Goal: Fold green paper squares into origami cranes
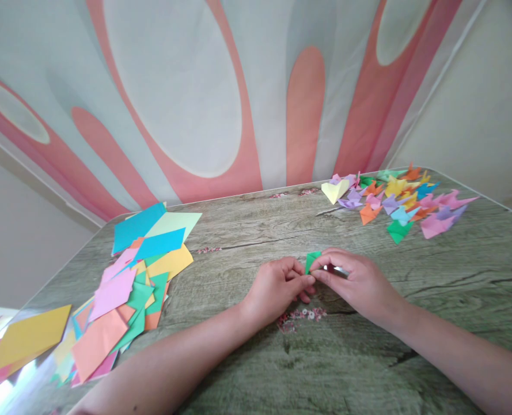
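Observation:
A small folded piece of green paper (311,261) is pinched between my two hands above the middle of the table. My left hand (279,283) grips its lower left side with thumb and fingers, and the remaining fingers curl beneath. My right hand (351,276) pinches the paper's right edge between thumb and forefinger. Something silvery and slim (340,270) shows in the gap of my right hand; its kind is unclear. Fingers partly hide the paper, so its full folded shape does not show.
Loose coloured paper sheets (113,288) lie in an overlapping heap on the left, with a mustard-yellow sheet (31,337) nearer the edge. Folded paper figures (394,202) crowd the far right. The wood-patterned table (238,230) meets a pink-and-grey patterned backdrop (173,86).

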### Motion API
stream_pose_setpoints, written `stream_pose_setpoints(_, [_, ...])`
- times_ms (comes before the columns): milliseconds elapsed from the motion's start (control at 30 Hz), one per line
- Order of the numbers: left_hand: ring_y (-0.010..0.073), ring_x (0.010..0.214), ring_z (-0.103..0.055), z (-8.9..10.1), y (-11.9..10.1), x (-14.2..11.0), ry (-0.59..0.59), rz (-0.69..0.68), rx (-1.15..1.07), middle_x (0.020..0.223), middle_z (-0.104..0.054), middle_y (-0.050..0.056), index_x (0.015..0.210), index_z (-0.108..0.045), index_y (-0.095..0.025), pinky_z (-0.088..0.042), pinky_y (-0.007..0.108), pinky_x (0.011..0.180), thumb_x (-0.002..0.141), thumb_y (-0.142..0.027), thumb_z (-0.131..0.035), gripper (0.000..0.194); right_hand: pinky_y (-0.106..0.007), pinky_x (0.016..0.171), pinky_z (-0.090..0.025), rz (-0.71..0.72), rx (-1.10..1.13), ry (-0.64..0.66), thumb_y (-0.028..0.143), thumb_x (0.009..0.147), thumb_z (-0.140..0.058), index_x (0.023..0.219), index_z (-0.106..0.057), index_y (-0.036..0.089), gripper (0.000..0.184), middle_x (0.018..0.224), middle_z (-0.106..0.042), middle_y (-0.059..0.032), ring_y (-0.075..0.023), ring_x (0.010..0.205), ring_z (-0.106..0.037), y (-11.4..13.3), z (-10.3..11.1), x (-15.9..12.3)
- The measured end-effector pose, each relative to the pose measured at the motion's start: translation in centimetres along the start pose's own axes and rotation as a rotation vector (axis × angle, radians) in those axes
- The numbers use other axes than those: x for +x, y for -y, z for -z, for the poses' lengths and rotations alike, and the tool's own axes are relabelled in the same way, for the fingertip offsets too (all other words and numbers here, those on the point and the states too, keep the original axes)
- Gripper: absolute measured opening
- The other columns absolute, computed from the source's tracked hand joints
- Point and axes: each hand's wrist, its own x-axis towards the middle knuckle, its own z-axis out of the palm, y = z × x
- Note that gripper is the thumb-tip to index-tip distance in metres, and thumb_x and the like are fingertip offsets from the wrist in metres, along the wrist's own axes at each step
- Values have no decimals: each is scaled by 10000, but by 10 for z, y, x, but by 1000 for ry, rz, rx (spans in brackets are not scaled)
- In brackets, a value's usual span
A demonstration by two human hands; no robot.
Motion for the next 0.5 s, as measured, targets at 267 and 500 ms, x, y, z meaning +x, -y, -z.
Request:
stream_pose_setpoints(267, [127, 583, -668, -2, -3, -1, 1, 19, -41, 681, -711, 47, 777, -587, -131, -491, 201, 553, 841, -292, -627, 178, -288, 722, -441, 4, -16, -9, 216, 881, -585, 808, -643, 214, 94, 803, -642, 1, -152, 762, -604, -3, -1, 0])
stream_pose_setpoints(500, [128, 585, -674, 1, -7, 0, 46, 22, -132, 695, -726, 66, 763, -576, -127, -448, 193, 548, 840, -301, -635, 199, -283, 677, -444, -103, -7, -33, 288, 870, -593, 828, -647, 230, 90, 776, -649, 6, -157, 717, -595, 0, -1, 0])
